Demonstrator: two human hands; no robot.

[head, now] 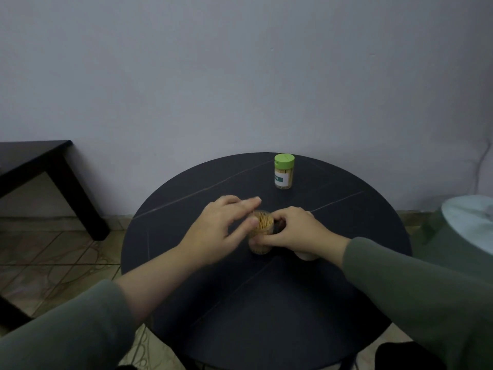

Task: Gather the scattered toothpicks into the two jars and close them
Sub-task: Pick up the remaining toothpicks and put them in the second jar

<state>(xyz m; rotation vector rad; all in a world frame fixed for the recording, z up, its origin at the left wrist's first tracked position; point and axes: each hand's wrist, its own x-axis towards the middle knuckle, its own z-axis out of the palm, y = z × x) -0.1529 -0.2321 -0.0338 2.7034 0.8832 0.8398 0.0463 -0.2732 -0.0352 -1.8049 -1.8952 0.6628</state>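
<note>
An open clear jar [260,248] packed with toothpicks [262,222] stands in the middle of the round black table [266,295]. My right hand [298,231] grips this jar from the right, fingers curled round its rim and side. My left hand [221,225] hovers over the jar's left side, blurred, with fingers stretched out and the thumb by the rim. A second jar [284,172], closed with a green lid and full of toothpicks, stands upright at the back of the table. I see no loose toothpicks on the tabletop.
A small pale object [305,256] shows under my right palm; I cannot tell what it is. A dark low bench [53,161] stands at the left by the wall. A green container with a pale top [466,225] sits right of the table.
</note>
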